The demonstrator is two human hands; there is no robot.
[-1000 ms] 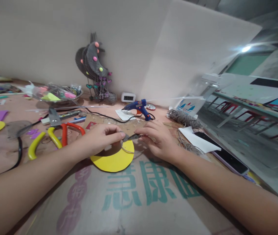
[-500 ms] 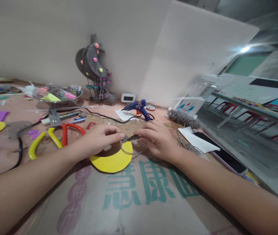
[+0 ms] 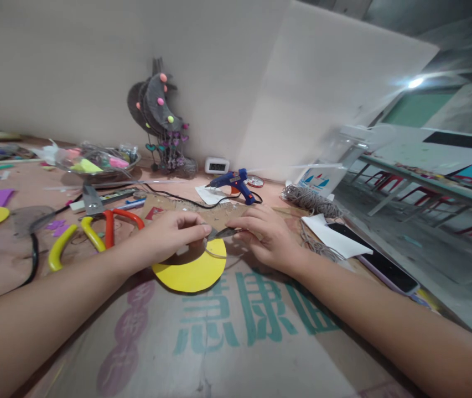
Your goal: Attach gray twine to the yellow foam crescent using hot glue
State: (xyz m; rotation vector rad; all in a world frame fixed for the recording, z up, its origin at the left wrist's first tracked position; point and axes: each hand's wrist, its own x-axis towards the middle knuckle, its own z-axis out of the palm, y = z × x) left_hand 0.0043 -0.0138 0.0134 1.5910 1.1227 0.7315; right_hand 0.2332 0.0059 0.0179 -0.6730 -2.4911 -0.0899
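Note:
A small grey piece [image 3: 211,234] with a thin cord is pinched between the thumb and fingers of my left hand [image 3: 177,235]. My right hand [image 3: 266,235] grips a small dark pointed tool [image 3: 228,232], its tip touching or very near the grey piece. Below my left hand lies a yellow round sheet [image 3: 194,276], partly in shadow, with a loop of the grey cord [image 3: 216,254] over its upper right edge. The sheet rests on a printed cardboard [image 3: 227,359].
Orange pliers [image 3: 110,226] and yellow-handled pliers [image 3: 63,246] lie left. Behind my hands are a blue glue gun [image 3: 236,182], a small clock [image 3: 217,166] and a moon decoration [image 3: 156,105]. Grey yarn [image 3: 312,200] and a phone [image 3: 389,271] are on the right.
The cord's loose end, which reached right toward my right hand, has drawn back over the yellow sheet. Both hands stay almost in place.

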